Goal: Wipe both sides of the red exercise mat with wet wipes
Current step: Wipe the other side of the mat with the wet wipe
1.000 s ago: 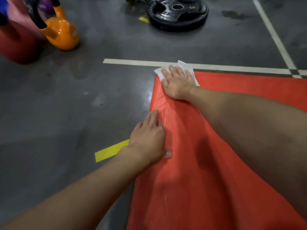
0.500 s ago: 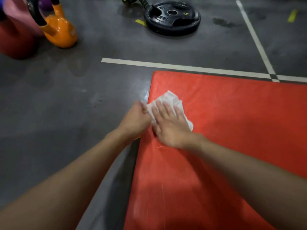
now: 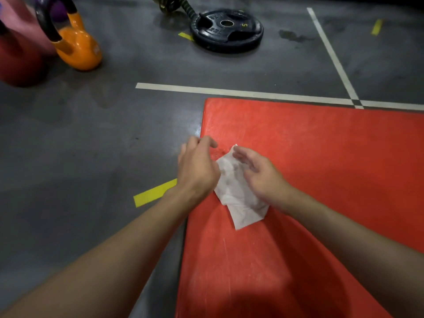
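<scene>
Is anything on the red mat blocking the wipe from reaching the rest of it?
Nothing visible does. The wet wipe, between left hand and right hand, is at the left edge of the red mat; the mat in view is bare. The weight plate and orange kettlebell sit off it.

Orange kettlebell [image 3: 79, 51], black weight plate [image 3: 227, 31] on floor [image 3: 91, 145].
</scene>
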A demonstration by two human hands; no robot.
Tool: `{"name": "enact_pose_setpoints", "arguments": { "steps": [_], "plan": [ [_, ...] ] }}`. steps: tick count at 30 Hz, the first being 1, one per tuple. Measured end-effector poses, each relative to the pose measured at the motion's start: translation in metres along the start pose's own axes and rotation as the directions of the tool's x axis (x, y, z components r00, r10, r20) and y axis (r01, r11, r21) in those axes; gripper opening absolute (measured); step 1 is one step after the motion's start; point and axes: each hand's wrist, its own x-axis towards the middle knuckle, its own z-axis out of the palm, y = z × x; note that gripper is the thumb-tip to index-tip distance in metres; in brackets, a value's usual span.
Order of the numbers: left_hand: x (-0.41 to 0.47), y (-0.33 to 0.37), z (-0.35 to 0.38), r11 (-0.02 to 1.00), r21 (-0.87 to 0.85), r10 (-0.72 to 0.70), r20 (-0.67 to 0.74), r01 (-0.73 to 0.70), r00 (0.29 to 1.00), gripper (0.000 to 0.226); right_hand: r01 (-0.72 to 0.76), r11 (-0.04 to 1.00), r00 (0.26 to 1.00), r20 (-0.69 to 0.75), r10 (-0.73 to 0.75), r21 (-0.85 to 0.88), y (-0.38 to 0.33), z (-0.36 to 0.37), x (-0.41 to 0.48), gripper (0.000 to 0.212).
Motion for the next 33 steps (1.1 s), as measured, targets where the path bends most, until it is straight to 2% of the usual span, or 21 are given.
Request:
{"name": "enact_pose_setpoints", "arguments": {
  "steps": [1, 2, 4, 6, 7, 9, 11, 13, 14, 16, 17, 18, 19, 21, 22, 23, 26, 28, 29, 31, 33],
  "plan": [
    [-0.002, 0.004, 0.001, 0.997, -0.041, 0.073, 0.043, -0.071, 0.996, 0.033, 0.115, 0.970, 0.993, 0.037, -0.110, -0.213, 0.004, -0.006, -0.001, 0.060],
    [-0.005, 0.007, 0.003, 0.991, -0.024, 0.130, 0.147, -0.128, 0.981, 0.030, 0.222, 0.879, 0.973, 0.148, -0.174, -0.422, 0.008, -0.012, -0.001, 0.063],
    [-0.014, 0.006, 0.010, 0.953, 0.201, 0.134, 0.391, -0.227, 0.911, 0.045, 0.340, 0.647, 0.917, 0.394, -0.067, -0.682, 0.017, -0.019, -0.001, 0.071],
    [-0.018, -0.003, 0.013, 0.881, 0.374, 0.103, 0.443, -0.288, 0.891, 0.066, 0.373, 0.524, 0.893, 0.449, 0.020, -0.766, 0.022, -0.022, -0.002, 0.074],
    [-0.020, -0.005, 0.013, 0.868, 0.399, 0.110, 0.424, -0.295, 0.899, 0.066, 0.386, 0.491, 0.901, 0.433, -0.019, -0.781, 0.023, -0.022, -0.002, 0.063],
    [-0.022, -0.002, 0.011, 0.845, 0.429, 0.148, 0.386, -0.319, 0.911, 0.047, 0.458, 0.381, 0.888, 0.433, -0.155, -0.803, 0.017, -0.019, -0.001, 0.029],
    [-0.021, 0.006, 0.003, 0.842, 0.411, 0.207, 0.349, -0.348, 0.914, 0.021, 0.455, 0.328, 0.890, 0.434, -0.138, -0.828, 0.007, -0.016, 0.005, 0.011],
    [-0.014, 0.012, -0.008, 0.907, 0.284, 0.260, 0.207, -0.312, 0.943, 0.021, 0.370, 0.341, 0.928, 0.327, -0.178, -0.864, -0.005, -0.016, 0.017, 0.010],
    [-0.008, 0.015, -0.016, 0.928, 0.210, 0.291, 0.107, -0.308, 0.951, 0.026, 0.329, 0.323, 0.931, 0.247, -0.269, -0.887, -0.013, -0.016, 0.025, 0.013],
    [0.008, 0.015, -0.030, 0.921, 0.156, 0.366, -0.043, -0.356, 0.930, 0.040, 0.204, 0.248, 0.879, 0.066, -0.473, -0.947, -0.028, -0.018, 0.040, 0.019],
    [0.014, 0.011, -0.034, 0.916, 0.172, 0.373, -0.035, -0.363, 0.927, 0.048, 0.161, 0.229, 0.843, 0.013, -0.537, -0.960, -0.033, -0.018, 0.044, 0.019],
    [0.019, 0.004, -0.035, 0.927, 0.188, 0.329, 0.013, -0.326, 0.944, 0.053, 0.164, 0.204, 0.858, 0.038, -0.511, -0.965, -0.034, -0.018, 0.047, 0.018],
    [0.021, -0.003, -0.034, 0.950, 0.186, 0.239, 0.081, -0.250, 0.968, 0.054, 0.205, 0.208, 0.900, 0.101, -0.425, -0.956, -0.029, -0.016, 0.048, 0.017],
    [0.021, -0.022, -0.028, 0.986, 0.149, 0.048, 0.202, -0.080, 0.978, 0.051, 0.243, 0.304, 0.969, 0.217, -0.116, -0.921, -0.012, -0.009, 0.048, 0.025],
    [0.020, -0.030, -0.023, 0.989, 0.144, 0.008, 0.247, -0.045, 0.969, 0.052, 0.244, 0.347, 0.968, 0.252, -0.022, -0.906, -0.005, -0.007, 0.046, 0.029],
    [0.018, -0.035, -0.018, 0.986, 0.159, 0.005, 0.283, -0.053, 0.959, 0.059, 0.251, 0.398, 0.962, 0.274, 0.000, -0.882, 0.003, -0.006, 0.044, 0.034],
    [0.029, -0.036, -0.013, 0.964, 0.221, 0.050, 0.388, -0.145, 0.920, 0.094, 0.371, 0.518, 0.909, 0.416, -0.033, -0.770, 0.015, -0.005, 0.048, 0.062],
    [0.043, -0.033, -0.013, 0.929, 0.302, 0.044, 0.487, -0.215, 0.873, 0.099, 0.468, 0.461, 0.874, 0.471, -0.117, -0.754, 0.020, -0.011, 0.061, 0.078],
    [0.049, -0.031, -0.013, 0.906, 0.350, 0.019, 0.525, -0.237, 0.851, 0.099, 0.459, 0.475, 0.884, 0.439, -0.162, -0.751, 0.021, -0.014, 0.069, 0.079],
    [0.054, -0.024, -0.011, 0.881, 0.404, -0.029, 0.564, -0.245, 0.826, 0.096, 0.371, 0.615, 0.928, 0.276, -0.248, -0.696, 0.020, -0.019, 0.093, 0.075],
    [0.052, -0.021, -0.005, 0.872, 0.428, -0.042, 0.552, -0.240, 0.833, 0.094, 0.314, 0.727, 0.941, 0.101, -0.322, -0.610, 0.015, -0.021, 0.124, 0.061]
  ]
}}
